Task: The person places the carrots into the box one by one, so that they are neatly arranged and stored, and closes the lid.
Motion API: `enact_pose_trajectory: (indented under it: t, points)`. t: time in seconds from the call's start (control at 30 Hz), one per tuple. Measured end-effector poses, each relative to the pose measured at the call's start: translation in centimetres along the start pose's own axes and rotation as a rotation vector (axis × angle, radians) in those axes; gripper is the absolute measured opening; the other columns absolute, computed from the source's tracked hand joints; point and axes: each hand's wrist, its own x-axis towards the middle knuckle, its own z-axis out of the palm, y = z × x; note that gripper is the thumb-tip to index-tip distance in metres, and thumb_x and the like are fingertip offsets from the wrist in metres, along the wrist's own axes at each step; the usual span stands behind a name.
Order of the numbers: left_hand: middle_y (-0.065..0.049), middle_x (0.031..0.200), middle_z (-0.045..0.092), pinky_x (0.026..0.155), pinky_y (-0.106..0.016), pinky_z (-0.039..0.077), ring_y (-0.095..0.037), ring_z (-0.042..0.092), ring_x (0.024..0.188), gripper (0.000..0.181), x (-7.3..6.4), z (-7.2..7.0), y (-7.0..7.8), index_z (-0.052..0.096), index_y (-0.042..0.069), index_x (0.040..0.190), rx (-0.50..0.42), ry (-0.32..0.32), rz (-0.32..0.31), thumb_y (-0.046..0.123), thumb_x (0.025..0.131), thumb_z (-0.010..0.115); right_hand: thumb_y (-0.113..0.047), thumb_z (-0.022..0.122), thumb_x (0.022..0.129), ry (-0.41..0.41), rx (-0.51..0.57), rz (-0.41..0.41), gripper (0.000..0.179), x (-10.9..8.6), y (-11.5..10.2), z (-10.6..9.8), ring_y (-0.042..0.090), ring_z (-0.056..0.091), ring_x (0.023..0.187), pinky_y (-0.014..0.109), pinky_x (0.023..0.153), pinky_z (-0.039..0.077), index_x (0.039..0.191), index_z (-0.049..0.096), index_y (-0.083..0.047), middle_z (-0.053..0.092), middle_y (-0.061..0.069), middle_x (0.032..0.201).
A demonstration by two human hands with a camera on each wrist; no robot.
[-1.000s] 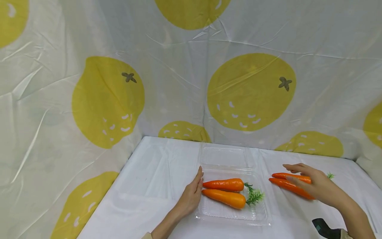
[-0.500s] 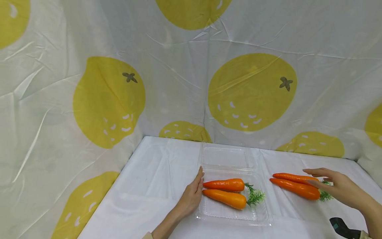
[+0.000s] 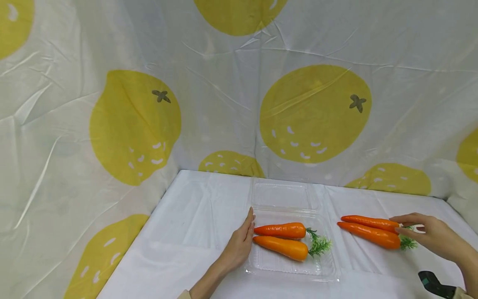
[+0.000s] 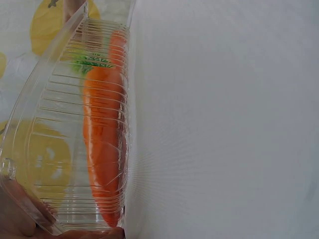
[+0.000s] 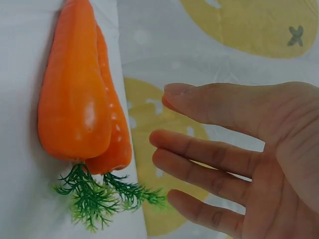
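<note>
A clear plastic clamshell container (image 3: 281,267) lies with its lid (image 3: 280,197) folded back. Inside it are two carrots with green tops, an upper one (image 3: 281,231) and a lower one (image 3: 281,248). My left hand (image 3: 237,245) rests along the container's left side, fingers extended. The left wrist view shows a carrot (image 4: 103,134) through the ribbed wall. Two more carrots lie on the cloth to the right, a far one (image 3: 369,221) and a near one (image 3: 369,235). Over their leafy tops hovers my right hand (image 3: 435,234); its thumb and fingers (image 5: 199,174) are spread with nothing between them.
White cloth (image 3: 198,220) covers the table. A lemon-patterned curtain (image 3: 220,104) hangs behind and to the left. A dark device (image 3: 435,284) is worn at my right wrist.
My right hand has moved right, from over the bodies of the two loose carrots to their leafy ends, and its thumb and fingertips have drawn closer together. The left hand and container stay put.
</note>
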Motion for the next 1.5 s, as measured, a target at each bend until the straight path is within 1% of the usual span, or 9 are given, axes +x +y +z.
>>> enact_pose_trajectory:
  t: [0.27,0.37,0.63,0.9,1.07,1.13,1.3,1.37,1.5]
  points:
    - [-0.027,0.164,0.035,0.121,-0.057,0.030,-0.041,0.041,0.150,0.058,0.0,0.0,0.1,0.015,0.004,0.166,-0.001,0.001,-0.007,0.025,0.115,0.034,-0.017,0.074,0.094,-0.018,0.041,-0.011,0.035,0.6,0.4,0.8,0.024,0.066,0.091,0.064,0.084,0.059,0.122,0.071,0.005,0.072,0.025,0.117]
    - [-0.029,0.162,0.036,0.120,-0.058,0.031,-0.043,0.042,0.148,0.057,-0.1,0.0,0.2,0.015,0.002,0.165,0.005,0.005,0.010,0.021,0.115,0.034,-0.017,0.075,0.094,-0.023,0.056,-0.016,0.035,0.7,0.5,1.0,0.013,0.065,0.089,0.060,0.084,0.060,0.121,0.072,0.004,0.073,0.022,0.115]
    - [-0.031,0.161,0.036,0.120,-0.060,0.031,-0.045,0.043,0.147,0.057,-0.3,-0.1,0.3,0.016,0.002,0.165,0.006,0.008,0.031,0.020,0.115,0.034,-0.021,0.079,0.092,-0.034,0.088,-0.028,0.035,0.9,0.5,1.4,-0.017,0.049,0.084,0.043,0.080,0.064,0.119,0.075,0.000,0.074,0.018,0.116]
    - [-0.029,0.163,0.035,0.121,-0.057,0.031,-0.042,0.043,0.148,0.057,0.0,0.0,0.1,0.014,0.002,0.165,-0.001,0.000,0.012,0.021,0.115,0.033,-0.027,0.079,0.091,-0.066,0.096,-0.040,0.037,1.0,0.6,1.6,-0.014,0.047,0.086,0.042,0.080,0.064,0.120,0.076,-0.003,0.074,0.018,0.118]
    - [-0.029,0.163,0.035,0.121,-0.057,0.031,-0.042,0.042,0.149,0.057,0.0,0.0,0.2,0.014,0.002,0.165,0.004,0.001,0.009,0.022,0.115,0.032,-0.027,0.079,0.091,-0.089,0.084,-0.051,0.037,1.3,0.7,1.9,-0.012,0.049,0.087,0.027,0.075,0.062,0.121,0.076,-0.005,0.074,0.015,0.117]
    - [-0.029,0.163,0.035,0.122,-0.057,0.031,-0.042,0.042,0.149,0.057,0.1,0.0,0.1,0.014,0.002,0.165,0.008,0.002,0.007,0.023,0.115,0.031,-0.025,0.079,0.091,-0.097,0.080,-0.064,0.034,1.4,0.8,2.1,-0.007,0.053,0.091,0.019,0.073,0.057,0.120,0.077,-0.006,0.074,0.016,0.117]
    - [-0.029,0.163,0.036,0.121,-0.057,0.031,-0.042,0.043,0.148,0.057,0.1,0.0,0.1,0.014,0.002,0.165,0.011,0.005,0.007,0.024,0.115,0.032,-0.021,0.078,0.091,-0.111,0.079,-0.098,0.028,1.6,0.6,2.3,-0.002,0.057,0.098,0.017,0.073,0.051,0.117,0.078,-0.010,0.074,0.018,0.120]
    - [-0.028,0.163,0.036,0.121,-0.057,0.031,-0.041,0.043,0.148,0.058,0.1,0.0,0.1,0.014,0.003,0.165,0.012,0.005,0.005,0.024,0.115,0.032,-0.022,0.078,0.091,-0.120,0.080,-0.090,0.028,1.6,0.6,2.4,-0.007,0.053,0.096,0.017,0.073,0.050,0.118,0.078,-0.011,0.073,0.018,0.121]
    - [-0.028,0.163,0.037,0.121,-0.057,0.032,-0.041,0.044,0.148,0.057,0.1,0.0,0.1,0.015,0.003,0.166,0.014,0.008,0.001,0.024,0.115,0.032,-0.021,0.078,0.092,-0.142,0.093,-0.074,0.031,1.7,0.4,2.4,-0.002,0.053,0.096,0.018,0.071,0.050,0.121,0.077,-0.009,0.072,0.020,0.122]
